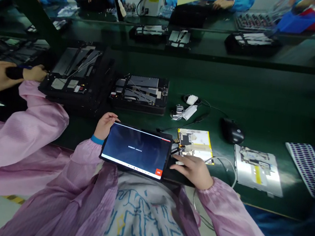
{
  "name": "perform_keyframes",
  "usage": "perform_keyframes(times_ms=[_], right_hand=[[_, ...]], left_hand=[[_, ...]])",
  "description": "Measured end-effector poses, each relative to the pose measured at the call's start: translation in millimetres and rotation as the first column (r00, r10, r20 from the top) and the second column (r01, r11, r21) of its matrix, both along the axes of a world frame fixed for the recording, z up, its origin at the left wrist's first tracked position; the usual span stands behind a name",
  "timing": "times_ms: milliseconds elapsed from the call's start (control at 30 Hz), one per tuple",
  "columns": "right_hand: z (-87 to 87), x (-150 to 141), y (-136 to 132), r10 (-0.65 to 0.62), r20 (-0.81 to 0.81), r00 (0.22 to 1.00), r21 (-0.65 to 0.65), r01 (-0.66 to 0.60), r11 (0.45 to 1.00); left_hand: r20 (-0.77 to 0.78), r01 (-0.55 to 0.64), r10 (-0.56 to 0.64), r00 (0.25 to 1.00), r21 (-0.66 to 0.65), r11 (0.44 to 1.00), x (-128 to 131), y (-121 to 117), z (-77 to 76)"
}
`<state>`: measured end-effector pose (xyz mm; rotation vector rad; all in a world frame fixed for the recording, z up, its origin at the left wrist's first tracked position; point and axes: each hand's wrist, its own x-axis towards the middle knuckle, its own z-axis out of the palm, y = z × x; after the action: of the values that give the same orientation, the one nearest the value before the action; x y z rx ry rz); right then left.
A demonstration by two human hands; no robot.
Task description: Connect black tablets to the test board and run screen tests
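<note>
The lit tablet (pixel 136 149) lies across the front edge of the bench (pixel 270 99), before the person's torso. The left hand (pixel 106 126), partly closed, grips its upper left corner. The right hand (pixel 192 171) is half open beside the tablet's right edge, thumb and forefinger parted near a white plug (pixel 180 163); whether it touches that, I cannot tell. The battery (pixel 195 145) sits just beyond this hand, with green bench surface showing between it and the mouse (pixel 232 130). Behind the tablet, a black tray (pixel 144 108) holds an opened device (pixel 146 83).
</note>
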<state>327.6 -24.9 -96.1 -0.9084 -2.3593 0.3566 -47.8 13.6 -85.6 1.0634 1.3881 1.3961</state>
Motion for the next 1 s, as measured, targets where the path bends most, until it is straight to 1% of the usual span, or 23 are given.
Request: perform_keyframes(times_ms=[67,100,133,200,233,267,300,333,367,400,433,467,567,667,733,833,900,967,1000], right_hand=[[3.7,9.1,8.4,-0.109,-0.037,0.993,-0.046,0.107,0.993],[6.6,12.8,15.0,-0.197,-0.032,0.980,-0.052,0.195,0.979],[10.3,15.1,23.0,-0.306,-0.015,0.952,-0.037,0.305,0.952],[19.4,13.4,41.5,-0.518,0.032,0.855,0.043,0.517,0.855],[24.4,8.7,51.2,-0.578,0.061,0.814,0.086,0.573,0.815],[29.2,1.5,60.4,-0.583,0.105,0.806,0.099,0.575,0.812],[33.6,-7.9,68.9,-0.532,0.173,0.829,0.064,0.529,0.846],[37.2,-19.0,76.5,-0.429,0.255,0.867,-0.021,0.448,0.894],[39.7,-31.0,83.3,-0.299,0.330,0.895,-0.136,0.358,0.924],[41.1,-43.0,89.3,-0.187,0.387,0.903,-0.242,0.295,0.924],[41.2,-54.1,94.5,-0.121,0.416,0.901,-0.305,0.264,0.915],[40.4,-63.8,99.2,-0.081,0.433,0.898,-0.347,0.249,0.904],[34.7,-81.4,110.3,-0.026,0.427,0.904,-0.403,0.216,0.889],[31.2,-84.1,117.7,0.037,0.374,0.927,-0.476,0.158,0.865],[33.4,-80.9,120.3,0.062,0.323,0.944,-0.527,0.125,0.841],[44.1,-68.9,118.2,0.050,0.251,0.967,-0.603,0.116,0.789],[53.2,-55.1,108.7,-0.021,0.133,0.991,-0.654,0.104,0.749],[59.0,-38.2,90.5,-0.137,-0.054,0.989,-0.672,0.066,0.738],[59.2,-29.8,78.3,-0.192,-0.150,0.970,-0.669,0.043,0.742]], left_hand=[[-0.001,0.002,-0.002,1.000,0.003,1.000,-0.3,-0.2,0.0],[-0.003,0.001,-0.001,1.000,0.004,1.000,-0.4,-0.3,-0.1],[-0.005,0.000,0.000,1.000,0.005,1.000,-0.5,-0.3,-0.2],[-0.009,0.000,0.001,1.000,0.012,1.000,-0.9,-0.2,-0.8],[-0.013,0.000,0.000,1.000,0.017,1.000,-1.2,0.0,-1.2],[-0.018,0.002,-0.002,1.000,0.020,1.000,-1.6,0.1,-1.6],[-0.022,0.005,-0.004,1.000,0.022,1.000,-1.9,0.3,-1.9],[-0.026,0.007,-0.006,1.000,0.022,1.000,-2.3,0.5,-2.0],[-0.027,0.009,-0.009,1.000,0.020,1.000,-2.5,0.6,-2.0],[-0.027,0.012,-0.012,1.000,0.017,1.000,-2.6,0.7,-1.7],[-0.026,0.015,-0.015,1.000,0.013,1.000,-2.6,0.7,-1.1],[-0.026,0.018,-0.018,0.999,0.010,1.000,-2.5,0.6,-0.3],[-0.029,0.017,-0.017,0.999,-0.001,1.000,-1.5,0.2,2.6],[-0.023,0.006,-0.006,1.000,-0.023,1.000,-0.9,0.3,4.8],[-0.026,0.000,-0.001,1.000,-0.029,1.000,-1.0,1.0,5.2],[-0.052,-0.009,0.008,0.999,-0.011,1.000,-1.8,2.8,4.9],[-0.072,-0.017,0.016,0.997,-0.008,1.000,-2.1,3.9,5.1],[-0.091,-0.028,0.026,0.995,-0.015,0.999,-1.8,4.7,6.0],[-0.101,-0.034,0.032,0.994,-0.016,0.999,-1.3,5.0,6.7]])
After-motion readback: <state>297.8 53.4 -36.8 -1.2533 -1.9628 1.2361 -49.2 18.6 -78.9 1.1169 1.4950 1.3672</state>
